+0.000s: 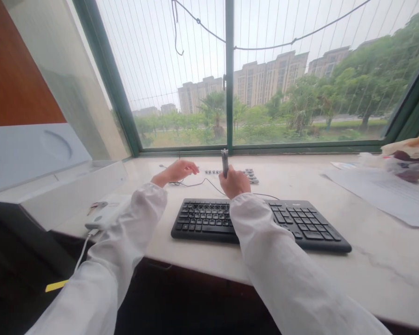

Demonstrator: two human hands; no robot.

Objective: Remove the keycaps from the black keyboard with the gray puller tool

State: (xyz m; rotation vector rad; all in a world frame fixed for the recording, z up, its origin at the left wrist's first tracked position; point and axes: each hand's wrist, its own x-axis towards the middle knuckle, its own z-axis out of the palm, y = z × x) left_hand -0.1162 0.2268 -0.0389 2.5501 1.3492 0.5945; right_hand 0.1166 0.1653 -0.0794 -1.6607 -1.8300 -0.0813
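A black keyboard (202, 229) lies on the pale sill, and several of its left-hand keys look bare, with their caps off. Behind it, small grey keycaps (252, 176) are set out in rows, partly hidden by my right hand (235, 181). That hand is closed around a slim grey tool (225, 160) held upright; its exact kind is unclear. My left hand (179, 171) hovers to the left of the keycaps, fingers stretched out and holding nothing I can see. A thin dark cable (214, 186) runs across the sill behind the keyboard.
At left stand an open white box (87, 179) and a white device (108, 211) with keys (97, 206) on it and a cable plugged in. Papers (380, 190) and a plastic bag (401, 165) lie at right. The window frame (282, 148) borders the back.
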